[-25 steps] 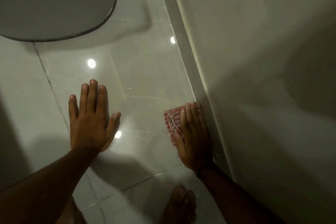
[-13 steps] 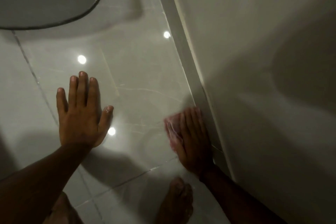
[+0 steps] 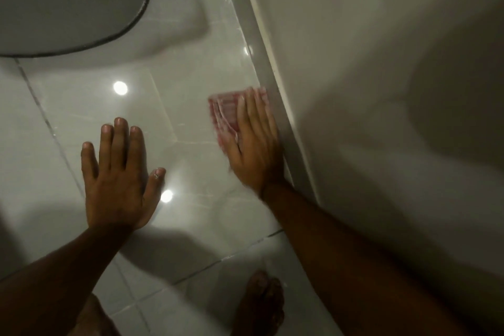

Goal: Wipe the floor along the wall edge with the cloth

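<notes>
A folded red-and-white checked cloth [image 3: 223, 113] lies on the glossy pale floor tile [image 3: 191, 106], right beside the grey skirting [image 3: 268, 84] at the foot of the wall [image 3: 368, 76]. My right hand [image 3: 255, 142] presses flat on the cloth with fingers together, covering its right half; the hand is blurred by motion. My left hand [image 3: 120, 174] rests flat on the tile to the left, fingers spread, holding nothing.
A grey rounded mat or lid with a dark rim [image 3: 71, 0] fills the top left corner. My bare foot [image 3: 260, 300] stands on the tile at the bottom, near the skirting. Grout lines cross the floor; ceiling lights reflect on it.
My right hand has slid the cloth forward along the skirting, away from me. My left hand stays planted flat on the tile.
</notes>
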Available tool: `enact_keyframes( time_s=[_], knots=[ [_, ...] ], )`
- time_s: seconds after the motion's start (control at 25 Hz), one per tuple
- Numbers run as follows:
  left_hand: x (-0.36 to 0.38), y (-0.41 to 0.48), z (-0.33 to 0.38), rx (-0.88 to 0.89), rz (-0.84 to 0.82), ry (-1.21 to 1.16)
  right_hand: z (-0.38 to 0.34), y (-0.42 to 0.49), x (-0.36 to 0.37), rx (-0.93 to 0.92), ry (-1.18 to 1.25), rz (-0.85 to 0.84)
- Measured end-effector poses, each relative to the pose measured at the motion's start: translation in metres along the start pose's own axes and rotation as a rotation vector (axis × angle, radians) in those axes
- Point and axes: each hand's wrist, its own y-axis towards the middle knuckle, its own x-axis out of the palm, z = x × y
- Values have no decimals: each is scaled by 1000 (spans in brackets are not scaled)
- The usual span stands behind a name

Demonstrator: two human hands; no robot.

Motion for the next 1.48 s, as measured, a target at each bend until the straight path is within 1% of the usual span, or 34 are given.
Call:
enact_keyframes(
  time_s=[0.08, 0.16, 0.24, 0.32, 0.4, 0.48, 0.56, 0.64, 0.72, 0.84, 0.96, 1.04, 1.2, 1.32, 1.48],
  knots=[
    [0, 0, 0, -1, 1, 3, 17, -77, 1, 58, 2, -24],
    [0, 0, 0, -2, -7, 5, 31, -140, 2, 104, -45, -73],
    [1, -1, 1, 3, -4, 4, 41, -163, 3, 100, -73, -93],
    [2, -2, 0, -1, -7, 22, 40, -145, 2, 49, -51, -110],
    [2, -2, -1, 7, -16, 22, 32, -101, 1, -9, -8, -94],
    [2, -3, 0, 9, -21, 21, 20, -42, 0, -29, -6, -56],
    [2, -3, -2, 3, -18, 17, 7, 6, 0, -32, 17, -53],
    [2, -3, -1, 2, -17, 14, 0, 29, -2, -40, 28, -70],
    [1, -2, -1, -1, -19, 15, 1, 23, -3, -39, 47, -55],
    [1, -1, 1, 2, -19, 8, 9, -40, -3, 46, 61, -27],
    [0, -2, -1, -2, -30, 5, 26, -121, 0, 85, 25, -81],
    [2, -1, 0, 9, -16, 24, 38, -135, 4, 69, -21, -110],
    [2, -1, -2, 19, -16, 27, 29, -92, -1, -19, -58, -107],
    [3, -2, -2, 16, -9, 32, 11, -15, -3, -78, -48, -67],
    [3, -2, 1, 12, 4, 26, -18, 98, -3, -70, -132, -118]
  ],
)
